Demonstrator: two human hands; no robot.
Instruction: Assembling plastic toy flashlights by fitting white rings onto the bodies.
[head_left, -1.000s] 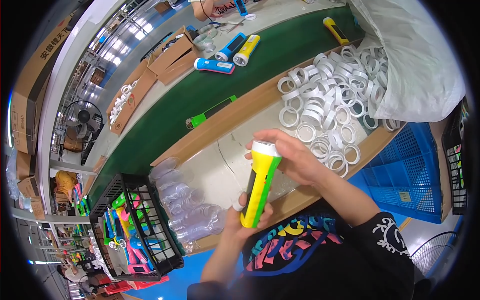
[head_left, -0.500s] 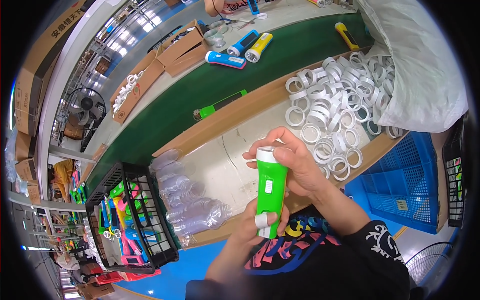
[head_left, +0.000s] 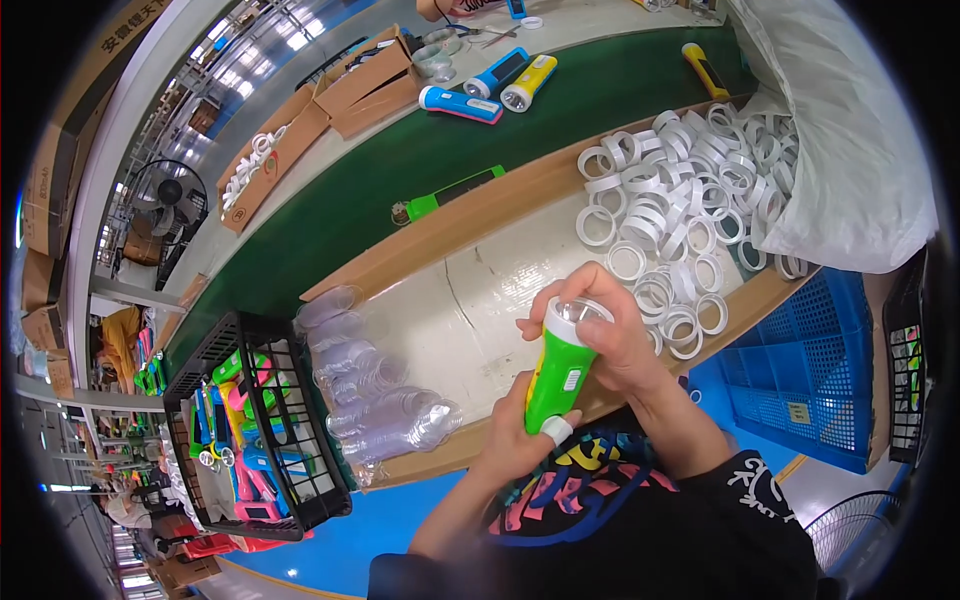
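Observation:
A green flashlight (head_left: 562,376) is held in front of my chest, its clear lens and white head ring (head_left: 571,322) tilted up and away. My left hand (head_left: 512,432) wraps the lower body of it, with a white band around one digit. At the head, the fingers and thumb of my right hand (head_left: 622,338) grip the white ring from the right side. Beyond the hands lies a long cardboard tray (head_left: 470,300). White plastic rings (head_left: 655,215) are heaped in its right end, and stacked clear lens discs (head_left: 385,400) in its left end.
At left, a black crate (head_left: 262,420) holds colourful flashlights. Another green flashlight (head_left: 455,193) lies on the green belt (head_left: 350,190), with blue and yellow ones farther back. A white sack (head_left: 840,150) leans over the tray's right end, above a blue crate (head_left: 800,370).
The flashlight has moved slightly right and tipped, so its lens now faces the view more. Both hands have moved with it, keeping their hold.

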